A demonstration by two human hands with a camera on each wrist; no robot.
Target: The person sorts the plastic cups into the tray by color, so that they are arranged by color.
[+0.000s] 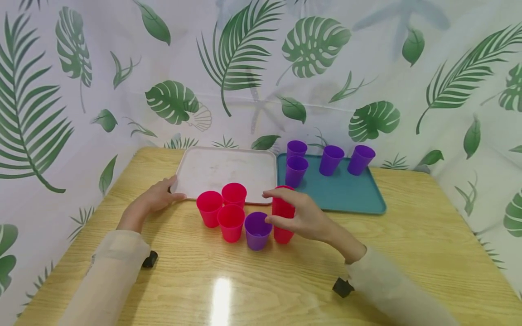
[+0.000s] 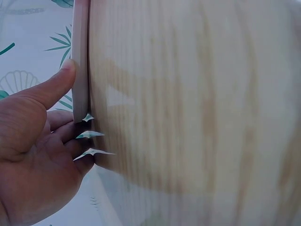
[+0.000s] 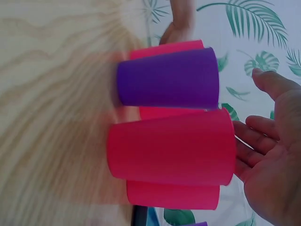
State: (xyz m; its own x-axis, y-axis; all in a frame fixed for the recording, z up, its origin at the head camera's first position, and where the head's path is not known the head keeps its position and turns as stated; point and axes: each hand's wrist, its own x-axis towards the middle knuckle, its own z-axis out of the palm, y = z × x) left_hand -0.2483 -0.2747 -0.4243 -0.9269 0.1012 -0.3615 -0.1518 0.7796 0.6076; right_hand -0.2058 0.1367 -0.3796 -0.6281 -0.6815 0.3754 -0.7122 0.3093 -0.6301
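At the near left corner of the white tray [image 1: 228,170], my left hand [image 1: 157,195] grips the edge. In the left wrist view, the thumb [image 2: 63,82] lies at the tray's rim [image 2: 81,56] and the fingers bend about its corner. My right hand [image 1: 303,215] is spread, thumb apart from the fingers, over two red cups [image 1: 283,235] standing one behind the other. It holds nothing; the right wrist view has its fingers by the rim of the nearer red cup [image 3: 171,148]. Left of these stands a purple cup [image 1: 258,233], then a cluster of red cups [image 1: 231,224] before the white tray.
On the teal tray [image 1: 350,199], right of the white one, several purple cups [image 1: 331,160] stand upright. A leaf-printed cloth [image 1: 253,59] hangs behind and beside the wooden table [image 1: 179,280]. Both trays lie near the table's back edge.
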